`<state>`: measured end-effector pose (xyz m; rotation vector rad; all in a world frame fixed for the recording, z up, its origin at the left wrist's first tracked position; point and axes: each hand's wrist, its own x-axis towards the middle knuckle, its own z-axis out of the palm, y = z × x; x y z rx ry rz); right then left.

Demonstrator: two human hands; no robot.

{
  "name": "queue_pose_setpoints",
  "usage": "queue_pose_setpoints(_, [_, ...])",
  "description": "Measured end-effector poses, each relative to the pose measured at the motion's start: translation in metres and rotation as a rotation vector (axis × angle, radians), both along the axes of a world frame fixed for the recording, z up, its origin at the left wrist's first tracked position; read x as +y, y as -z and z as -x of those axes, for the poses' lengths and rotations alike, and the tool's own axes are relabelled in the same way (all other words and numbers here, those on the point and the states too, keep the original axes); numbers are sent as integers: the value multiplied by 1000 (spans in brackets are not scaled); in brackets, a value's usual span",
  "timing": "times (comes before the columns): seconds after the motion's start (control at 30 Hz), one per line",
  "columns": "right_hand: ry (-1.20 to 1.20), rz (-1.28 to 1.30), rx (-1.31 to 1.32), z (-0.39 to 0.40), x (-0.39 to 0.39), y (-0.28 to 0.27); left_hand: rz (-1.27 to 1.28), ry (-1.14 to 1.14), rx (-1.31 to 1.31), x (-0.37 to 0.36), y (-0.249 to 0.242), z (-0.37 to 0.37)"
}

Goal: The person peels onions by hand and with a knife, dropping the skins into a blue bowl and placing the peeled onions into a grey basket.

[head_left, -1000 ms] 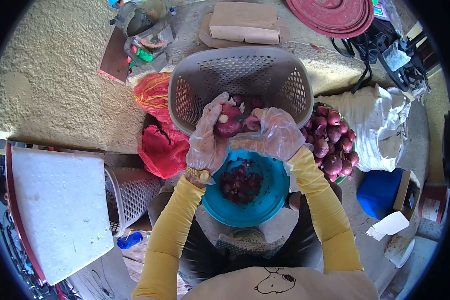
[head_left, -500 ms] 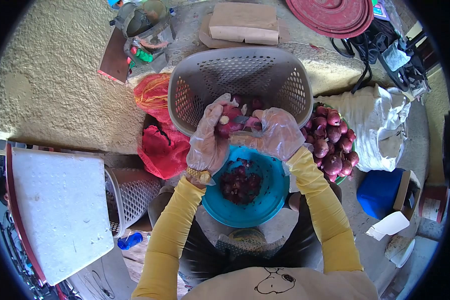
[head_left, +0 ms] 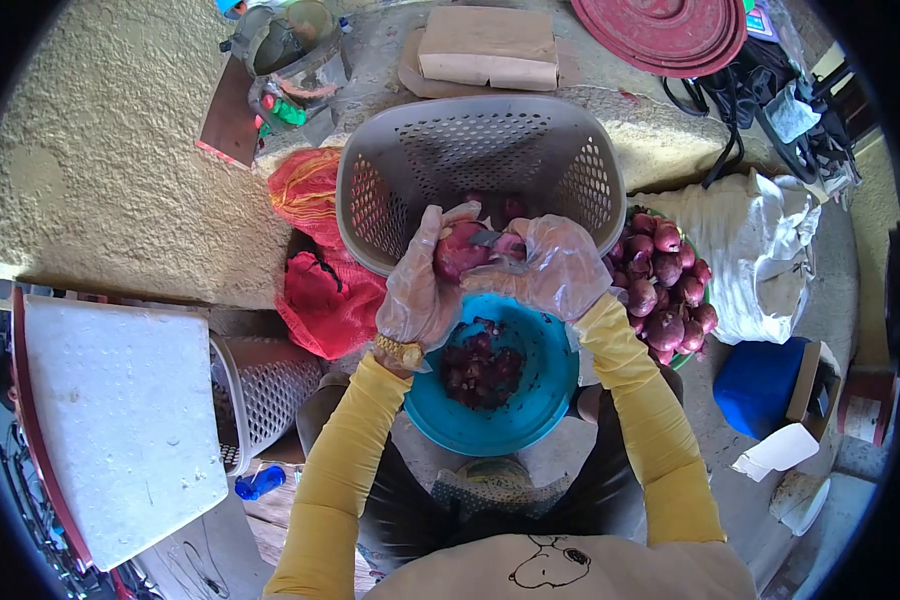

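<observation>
Left hand [head_left: 417, 290], in a clear plastic glove, was closed around a red onion [head_left: 458, 251], fingers wrapped up its left side and the thumb over the top. Right hand [head_left: 555, 268], also gloved, was curled around a small knife [head_left: 484, 238]; only a short grey bit of blade showed, lying on the onion's upper right. How the handle sat in the grip couldn't be made out.

Both hands met just above the teal bowl [head_left: 540, 395], which held a heap of dark red peelings [head_left: 477, 368] directly below the onion. Just beyond the fingertips stood the grey slotted basket [head_left: 475, 150], with a few onions visible at its bottom behind the held one. Right of the right hand, close by, sat a pile of unpeeled red onions [head_left: 666, 285], with a white sack [head_left: 765, 260] further out. Left of the left hand lay red mesh bags [head_left: 320, 250]. A gold watch [head_left: 400, 349] sat on the left wrist, above the yellow sleeve [head_left: 335, 470].
</observation>
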<state>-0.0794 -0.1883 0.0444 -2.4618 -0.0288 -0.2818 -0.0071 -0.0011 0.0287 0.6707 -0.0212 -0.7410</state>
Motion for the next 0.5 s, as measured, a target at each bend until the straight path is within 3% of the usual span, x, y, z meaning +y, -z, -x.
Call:
queue_pose_setpoints(0.1, [-12,38,-85,1,1,4,-3,21,-7,2,1,1])
queue_pose_setpoints(0.5, [10,18,27,2,4,-11,-127,-12,-139,2,3,0])
